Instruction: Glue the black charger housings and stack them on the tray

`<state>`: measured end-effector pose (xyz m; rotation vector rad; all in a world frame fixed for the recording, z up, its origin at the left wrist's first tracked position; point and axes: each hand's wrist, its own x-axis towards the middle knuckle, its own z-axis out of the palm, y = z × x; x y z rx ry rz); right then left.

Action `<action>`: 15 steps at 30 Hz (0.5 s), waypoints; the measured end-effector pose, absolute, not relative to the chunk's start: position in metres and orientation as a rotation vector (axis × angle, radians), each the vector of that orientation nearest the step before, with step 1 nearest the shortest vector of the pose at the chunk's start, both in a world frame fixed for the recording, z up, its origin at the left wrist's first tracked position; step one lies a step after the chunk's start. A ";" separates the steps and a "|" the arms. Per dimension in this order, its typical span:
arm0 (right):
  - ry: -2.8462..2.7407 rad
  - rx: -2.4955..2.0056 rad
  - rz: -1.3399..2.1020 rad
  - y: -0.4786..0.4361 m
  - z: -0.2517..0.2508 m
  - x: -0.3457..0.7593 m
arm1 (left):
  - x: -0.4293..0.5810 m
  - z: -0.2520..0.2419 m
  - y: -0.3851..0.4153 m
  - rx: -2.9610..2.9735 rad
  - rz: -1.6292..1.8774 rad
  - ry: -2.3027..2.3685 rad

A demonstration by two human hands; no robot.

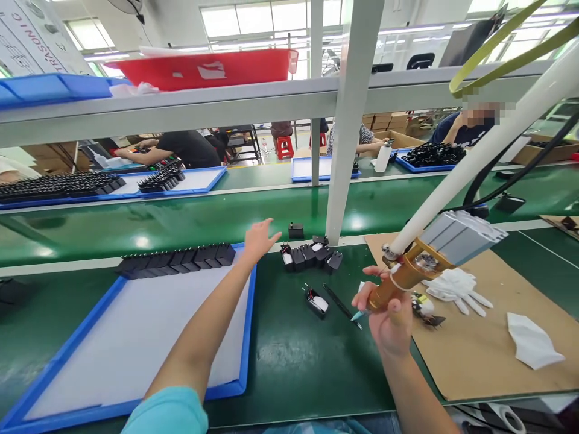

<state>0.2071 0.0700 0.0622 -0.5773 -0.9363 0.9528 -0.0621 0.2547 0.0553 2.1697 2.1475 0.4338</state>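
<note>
My left hand (262, 240) reaches out over the far rim of the tray, fingers apart, with nothing in it. Just beyond its fingertips, a black power adapter (296, 230) stands on the green belt. My right hand (389, 313) is wrapped around a gold, cylindrical glue dispensing gun (391, 286), whose pale blue nozzle points down and left. Below and left of the nozzle lies an open adapter housing (316, 302) showing a white part and red wires. A thin black pen-like tool (340, 303) rests beside it. Several more black adapters (312, 256) are clustered behind.
A blue-rimmed tray (249, 337) on the left carries a row of adapters (176, 260). On the right, cardboard (474, 355) bears white gloves (456, 289) and a paper scrap (534, 339). A metal post (348, 132) and white pole (479, 138) rise nearby. Other people work across the belt.
</note>
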 end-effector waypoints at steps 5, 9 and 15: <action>-0.947 -0.543 0.943 0.072 0.060 0.207 | 0.000 0.054 0.298 1.967 0.348 2.124; -0.963 -0.558 0.932 0.073 0.058 0.208 | 0.006 0.067 0.300 1.933 0.362 2.084; -0.956 -0.535 0.980 0.067 0.059 0.207 | -0.046 0.107 0.220 2.089 0.490 1.867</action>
